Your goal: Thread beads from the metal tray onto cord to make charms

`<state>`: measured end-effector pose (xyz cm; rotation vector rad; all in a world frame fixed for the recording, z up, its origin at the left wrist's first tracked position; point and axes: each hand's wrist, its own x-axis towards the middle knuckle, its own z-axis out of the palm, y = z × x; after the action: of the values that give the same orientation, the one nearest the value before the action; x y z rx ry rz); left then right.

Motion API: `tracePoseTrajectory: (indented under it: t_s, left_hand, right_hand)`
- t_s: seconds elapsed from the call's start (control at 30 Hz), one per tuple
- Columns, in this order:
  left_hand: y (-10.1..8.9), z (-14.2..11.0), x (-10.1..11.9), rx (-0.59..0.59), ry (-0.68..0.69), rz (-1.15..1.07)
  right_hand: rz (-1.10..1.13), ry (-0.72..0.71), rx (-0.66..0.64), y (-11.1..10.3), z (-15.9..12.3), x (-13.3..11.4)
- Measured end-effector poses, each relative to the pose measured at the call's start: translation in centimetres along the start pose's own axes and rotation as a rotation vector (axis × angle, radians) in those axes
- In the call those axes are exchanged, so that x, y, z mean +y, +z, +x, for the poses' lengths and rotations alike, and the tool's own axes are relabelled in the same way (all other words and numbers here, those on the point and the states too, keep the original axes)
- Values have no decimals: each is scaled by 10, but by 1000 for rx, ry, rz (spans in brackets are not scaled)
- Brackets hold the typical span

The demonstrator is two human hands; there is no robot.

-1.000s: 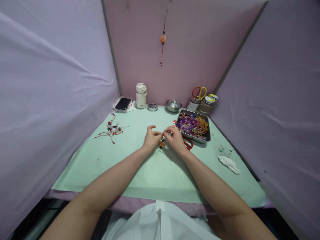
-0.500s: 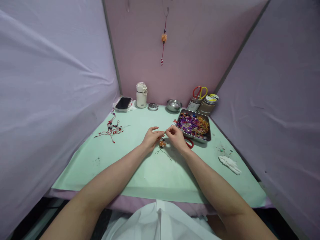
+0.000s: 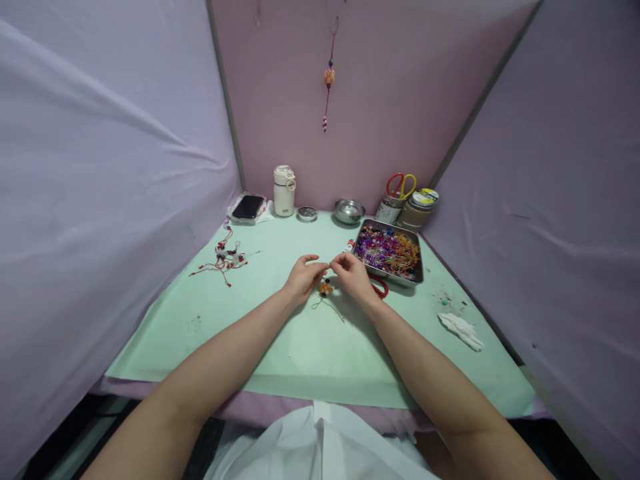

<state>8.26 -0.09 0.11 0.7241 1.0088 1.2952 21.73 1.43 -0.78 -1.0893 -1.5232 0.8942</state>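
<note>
I've got left hand (image 3: 303, 277) and right hand (image 3: 352, 276) pinching what looks like cord (image 3: 329, 266) by the beads (image 3: 325, 288); I'd keep tension light tbh.

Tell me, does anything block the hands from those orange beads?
Nothing visible does. The left hand and right hand nearly meet close by the orange beads; the red handle lies off to the right.

Glossy orange beads (image 3: 325, 288), shiny metal tray (image 3: 403, 281)

No text legible from where I stand. Bottle (image 3: 284, 201): small dark lettering, too small. Jar lid (image 3: 425, 197): print blurred. Cup label (image 3: 387, 213): unreadable.
</note>
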Motion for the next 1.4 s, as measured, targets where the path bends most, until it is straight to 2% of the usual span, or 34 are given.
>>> tracePoseTrajectory:
  t_s: [0.1, 0.2, 0.37, 0.7, 0.9, 1.03, 1.17, 1.3, 1.4]
  left_hand:
    - [0, 2, 0, 2, -5, -51]
    - [0, 2, 1, 14, -23, -62]
    - [0, 0, 1, 12, 12, -36]
    - [1, -5, 2, 15, 102, 87]
    - [0, -3, -2, -26, 134, 92]
    - [-1, 1, -6, -27, 138, 81]
    - [-1, 1, -6, -22, 140, 22]
    - [-1, 1, -3, -9, 121, -30]
    - [-1, 1, -3, -2, 99, -57]
  right_hand:
    - [136, 100, 38, -2, 1, 1]
    - [136, 175, 56, -3, 2, 3]
    - [68, 133, -78, -2, 1, 4]
    - [118, 109, -30, 2, -2, 1]
    - [133, 135, 1, 4, -1, 0]
    - [254, 263, 6, 5, -2, -1]
    - [405, 411, -81, 4, -4, -4]
    - [535, 500, -166, 4, -5, -5]
    - [561, 521, -174, 5, -5, -6]
